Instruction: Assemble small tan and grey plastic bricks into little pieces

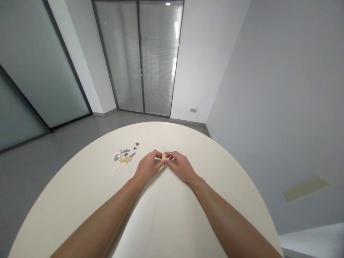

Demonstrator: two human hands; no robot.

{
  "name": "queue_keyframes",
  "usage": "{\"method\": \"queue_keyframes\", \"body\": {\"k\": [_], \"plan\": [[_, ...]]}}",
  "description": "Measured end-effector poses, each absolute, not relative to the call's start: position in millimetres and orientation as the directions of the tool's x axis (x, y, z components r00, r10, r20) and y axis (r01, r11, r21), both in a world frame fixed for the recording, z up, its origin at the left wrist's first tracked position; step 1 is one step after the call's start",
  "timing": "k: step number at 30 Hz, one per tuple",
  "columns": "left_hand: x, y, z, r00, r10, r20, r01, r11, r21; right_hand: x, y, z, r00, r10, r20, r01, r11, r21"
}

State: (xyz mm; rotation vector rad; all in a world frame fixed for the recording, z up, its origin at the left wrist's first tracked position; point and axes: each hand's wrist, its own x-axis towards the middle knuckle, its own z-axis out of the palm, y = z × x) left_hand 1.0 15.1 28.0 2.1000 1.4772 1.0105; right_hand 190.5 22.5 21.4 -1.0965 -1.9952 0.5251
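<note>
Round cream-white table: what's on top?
Small grey, white and pale-yellow pieces, left; a small pale-yellow block between the left hand and right hand. Tabletop directly beneath pieces and hands is covered.

No lettering, number, label, brand or sign can be read anywhere in this view

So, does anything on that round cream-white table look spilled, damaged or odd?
Nothing stands out. Small grey, white and pale-yellow plastic pieces lie scattered on the table, while the bare left hand and right hand hold a small pale-yellow studded block. Fine damage I can't make out.
</note>
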Motion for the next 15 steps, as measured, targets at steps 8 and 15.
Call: {"method": "queue_keyframes", "body": {"k": [8, 15], "plan": [[1.1, 14.9, 25.4, 0.220, 0.907, 0.360, 0.627, -0.414, 0.660, 191.0, 22.9, 19.7, -0.331, 0.832, 0.445, 0.514, 0.554, -0.655], [1.9, 13.3, 28.4, 0.212, 0.914, 0.345, 0.645, -0.396, 0.653, 191.0, 23.6, 18.3, -0.339, 0.831, 0.442, 0.514, 0.557, -0.653]]}}
